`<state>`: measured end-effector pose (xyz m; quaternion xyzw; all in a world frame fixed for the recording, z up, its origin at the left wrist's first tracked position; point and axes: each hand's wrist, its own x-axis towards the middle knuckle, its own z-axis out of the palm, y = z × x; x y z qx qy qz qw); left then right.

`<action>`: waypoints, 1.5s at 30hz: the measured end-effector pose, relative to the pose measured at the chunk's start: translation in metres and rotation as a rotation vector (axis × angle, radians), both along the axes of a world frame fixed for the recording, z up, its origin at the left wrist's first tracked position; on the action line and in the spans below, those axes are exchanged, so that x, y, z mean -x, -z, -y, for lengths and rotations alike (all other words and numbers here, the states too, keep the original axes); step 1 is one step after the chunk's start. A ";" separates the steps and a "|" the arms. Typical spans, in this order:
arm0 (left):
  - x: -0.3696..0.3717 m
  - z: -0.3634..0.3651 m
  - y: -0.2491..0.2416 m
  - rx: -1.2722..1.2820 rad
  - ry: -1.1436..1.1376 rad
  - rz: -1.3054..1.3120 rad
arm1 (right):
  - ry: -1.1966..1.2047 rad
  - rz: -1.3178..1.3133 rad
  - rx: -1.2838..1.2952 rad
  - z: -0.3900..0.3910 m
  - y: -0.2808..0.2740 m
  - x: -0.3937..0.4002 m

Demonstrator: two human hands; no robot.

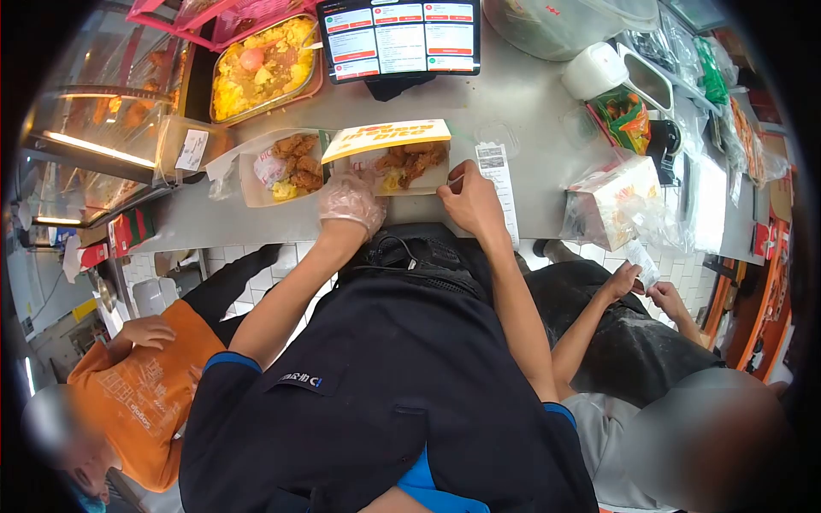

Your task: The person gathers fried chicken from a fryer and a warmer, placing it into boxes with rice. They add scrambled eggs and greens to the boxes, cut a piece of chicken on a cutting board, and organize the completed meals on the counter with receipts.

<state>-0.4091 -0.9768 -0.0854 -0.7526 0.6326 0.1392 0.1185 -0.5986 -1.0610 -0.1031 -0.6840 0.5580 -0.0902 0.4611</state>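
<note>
A cardboard meal box (368, 181) stands on the metal counter in front of me, its yellow-and-white printed lid (389, 135) raised partway. Inside it, fried chicken (419, 162) and some yellow food show. My left hand (352, 201), in a clear plastic glove, grips the front left of this box; some fingertips are hidden. At the right front corner my bare right hand (470, 201) pinches the box's edge with thumb and fingers. A second box (256, 193) sits close on the left, open, with fried chicken (299, 158) and a printed wrapper inside.
A printed receipt (496, 175) lies right of my right hand. Behind are an order screen (400, 43) and a tray of yellow food (265, 68). Plastic-wrapped boxes (611, 201) stand rightward. A person in orange (141, 385) is at left; another person's hands (629, 282) hold paper at right.
</note>
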 end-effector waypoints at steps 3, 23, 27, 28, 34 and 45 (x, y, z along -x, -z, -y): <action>-0.003 0.005 0.032 -0.083 0.035 0.141 | -0.026 -0.010 -0.006 -0.001 -0.003 -0.004; -0.002 0.011 0.037 0.036 0.086 -0.077 | -0.040 -0.030 0.022 0.007 -0.003 -0.004; -0.008 0.004 0.046 0.164 0.141 -0.146 | -0.059 -0.023 0.021 0.008 0.003 -0.003; -0.010 0.003 0.053 0.222 0.150 -0.155 | -0.065 -0.033 0.023 0.009 0.003 -0.004; 0.012 0.010 0.051 0.184 0.031 -0.059 | -0.088 -0.050 0.069 0.009 0.004 -0.008; -0.016 0.009 0.048 0.162 0.141 -0.357 | -0.109 -0.072 0.057 0.015 0.003 -0.009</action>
